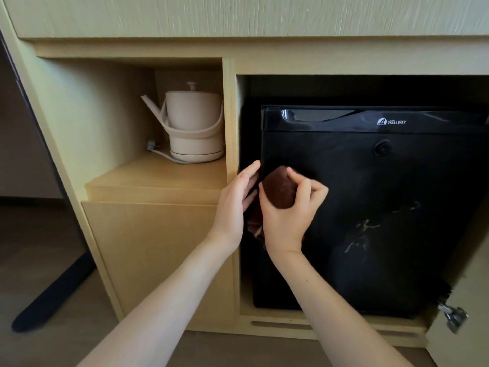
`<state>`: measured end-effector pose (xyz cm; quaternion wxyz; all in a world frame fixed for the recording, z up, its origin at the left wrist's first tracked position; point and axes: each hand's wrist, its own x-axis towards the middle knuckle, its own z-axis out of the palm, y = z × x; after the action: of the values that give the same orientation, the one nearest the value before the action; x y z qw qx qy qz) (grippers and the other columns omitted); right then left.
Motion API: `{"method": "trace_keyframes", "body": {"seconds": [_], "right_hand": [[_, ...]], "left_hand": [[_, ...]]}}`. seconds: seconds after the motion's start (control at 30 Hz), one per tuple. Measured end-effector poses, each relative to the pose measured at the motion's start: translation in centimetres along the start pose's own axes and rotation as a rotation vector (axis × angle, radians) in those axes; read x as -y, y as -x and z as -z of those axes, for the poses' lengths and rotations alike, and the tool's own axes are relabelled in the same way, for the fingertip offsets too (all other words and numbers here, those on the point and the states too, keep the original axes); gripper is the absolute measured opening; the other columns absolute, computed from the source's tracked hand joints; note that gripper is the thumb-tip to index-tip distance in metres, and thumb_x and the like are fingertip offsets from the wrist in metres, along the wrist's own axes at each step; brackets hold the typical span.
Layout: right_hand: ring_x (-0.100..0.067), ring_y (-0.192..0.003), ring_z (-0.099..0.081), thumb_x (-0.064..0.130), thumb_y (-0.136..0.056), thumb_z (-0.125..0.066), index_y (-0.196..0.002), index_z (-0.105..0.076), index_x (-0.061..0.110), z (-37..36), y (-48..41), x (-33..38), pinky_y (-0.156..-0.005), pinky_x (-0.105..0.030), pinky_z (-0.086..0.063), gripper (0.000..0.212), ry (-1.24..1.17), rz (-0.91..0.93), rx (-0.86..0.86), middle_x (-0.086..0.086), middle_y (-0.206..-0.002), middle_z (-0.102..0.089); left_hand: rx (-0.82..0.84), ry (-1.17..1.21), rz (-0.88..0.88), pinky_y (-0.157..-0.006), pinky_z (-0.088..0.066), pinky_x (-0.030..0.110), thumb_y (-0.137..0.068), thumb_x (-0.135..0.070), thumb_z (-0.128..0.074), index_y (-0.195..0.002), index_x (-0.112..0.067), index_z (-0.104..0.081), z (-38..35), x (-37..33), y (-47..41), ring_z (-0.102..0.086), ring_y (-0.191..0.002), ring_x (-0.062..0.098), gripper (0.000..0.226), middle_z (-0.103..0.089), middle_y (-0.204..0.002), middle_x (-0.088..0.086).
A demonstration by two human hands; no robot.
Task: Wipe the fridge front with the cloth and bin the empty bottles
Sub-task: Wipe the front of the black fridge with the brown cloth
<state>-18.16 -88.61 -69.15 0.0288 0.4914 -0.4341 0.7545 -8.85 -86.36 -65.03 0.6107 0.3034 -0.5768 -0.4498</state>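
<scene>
Gripping the cloth (277,188), the right hand (288,221) holds it at the fridge (370,207) (left hand (235,202) flat alongside).

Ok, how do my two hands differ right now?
The right hand grips the bunched brown cloth; the left hand holds nothing. The right hand's fingers are curled, the left hand's straight. The right hand is before the fridge door, the left hand at its left edge. Both are bare.
</scene>
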Motion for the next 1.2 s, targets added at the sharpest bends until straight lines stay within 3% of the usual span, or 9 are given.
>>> {"method": "trace_keyframes", "body": {"seconds": [0.17, 0.27, 0.37, 0.47, 0.63, 0.73, 0.83, 0.97, 1.2], "right_hand": [[-0.017, -0.105, -0.053, 0.015, -0.072, -0.089, -0.118, -0.058, 0.018, 2.8, 6.7, -4.1, -0.083, -0.042, -0.058, 0.055, 0.097, -0.053, 0.219, 0.005, -0.117, -0.037], [-0.005, -0.107, -0.051, 0.017, -0.071, -0.09, -0.115, -0.058, 0.024, 2.1, 5.8, -3.5, -0.091, -0.024, -0.053, 0.054, 0.03, -0.132, 0.152, 0.015, -0.114, -0.036], [0.003, -0.109, -0.051, 0.018, -0.071, -0.089, -0.115, -0.056, 0.029, 0.8, 2.5, -1.6, -0.087, -0.008, -0.047, 0.056, -0.093, -0.109, 0.055, 0.03, -0.116, -0.033], [0.0, -0.109, -0.051, 0.013, -0.068, -0.09, -0.117, -0.055, 0.023, 0.8, 2.7, -1.9, -0.088, -0.014, -0.051, 0.061, -0.09, -0.101, 0.057, 0.022, -0.115, -0.035], [-0.016, -0.108, -0.054, 0.013, -0.07, -0.091, -0.115, -0.057, 0.019, 3.0, 7.5, -4.3, -0.091, -0.041, -0.056, 0.056, 0.045, -0.201, 0.192, 0.009, -0.116, -0.035], [-0.01, -0.107, -0.052, 0.013, -0.069, -0.091, -0.111, -0.057, 0.022, 2.2, 5.4, -2.9, -0.09, -0.029, -0.055, 0.055, -0.011, -0.197, 0.144, 0.012, -0.113, -0.035], [-0.004, -0.105, -0.051, 0.024, -0.071, -0.085, -0.113, -0.057, 0.021, 0.8, 1.3, -0.4, -0.083, -0.013, -0.05, 0.051, -0.118, -0.122, 0.056, 0.016, -0.111, -0.036], [-0.015, -0.108, -0.052, 0.021, -0.071, -0.088, -0.115, -0.056, 0.018, 0.4, 0.5, -0.3, -0.087, -0.02, -0.052, 0.055, -0.07, -0.045, 0.05, 0.011, -0.116, -0.035], [-0.011, -0.105, -0.053, 0.016, -0.07, -0.09, -0.113, -0.058, 0.02, 2.8, 5.3, -3.0, -0.09, -0.029, -0.055, 0.053, 0.052, -0.161, 0.129, 0.009, -0.114, -0.036]], "left_hand": [[0.032, -0.071, -0.006, -0.115, -0.034, 0.031, -0.107, -0.027, -0.022, -0.146, -0.025, -0.042, 0.3, 0.0, 0.3, -0.04, -0.138, 0.005, 0.043, -0.045, -0.15, -0.009], [0.035, -0.094, -0.024, -0.113, -0.035, 0.028, -0.107, -0.026, -0.029, -0.146, -0.026, -0.042, 0.2, 0.1, 0.3, -0.04, -0.137, 0.003, 0.041, -0.045, -0.149, -0.011], [0.009, -0.13, -0.054, -0.102, -0.04, 0.012, -0.099, -0.025, -0.051, -0.144, -0.031, -0.046, -0.2, 0.7, 0.4, -0.041, -0.132, -0.008, 0.046, -0.05, -0.141, -0.02], [-0.043, -0.185, -0.096, -0.105, -0.039, 0.014, -0.093, -0.019, -0.065, -0.143, -0.032, -0.047, -0.8, 1.3, 0.7, -0.043, -0.131, -0.007, 0.056, -0.049, -0.144, -0.018], [-0.091, -0.297, -0.169, -0.102, -0.04, 0.013, -0.09, -0.018, -0.069, -0.143, -0.033, -0.044, -1.0, 1.3, 0.8, -0.046, -0.125, -0.008, 0.061, -0.048, -0.138, -0.023], [-0.085, -0.387, -0.217, -0.099, -0.04, 0.01, -0.091, -0.016, -0.068, -0.144, -0.027, -0.044, -1.0, 1.3, 0.9, -0.046, -0.124, -0.009, 0.06, -0.045, -0.132, -0.029], [-0.105, -0.408, -0.26, -0.1, -0.042, 0.013, -0.093, -0.019, -0.065, -0.145, -0.021, -0.045, -1.0, 0.7, 0.4, -0.048, -0.125, -0.006, 0.055, -0.048, -0.139, -0.018], [-0.121, -0.475, -0.347, -0.105, -0.042, 0.018, -0.095, -0.017, -0.062, -0.147, -0.017, -0.04, -1.0, -0.4, -0.6, -0.046, -0.132, 0.003, 0.057, -0.048, -0.146, -0.002], [-0.078, -0.511, -0.333, -0.107, -0.04, 0.019, -0.095, -0.013, -0.061, -0.147, -0.017, -0.04, -0.7, 0.1, -0.6, -0.043, -0.134, 0.001, 0.056, -0.046, -0.147, -0.007]]}}
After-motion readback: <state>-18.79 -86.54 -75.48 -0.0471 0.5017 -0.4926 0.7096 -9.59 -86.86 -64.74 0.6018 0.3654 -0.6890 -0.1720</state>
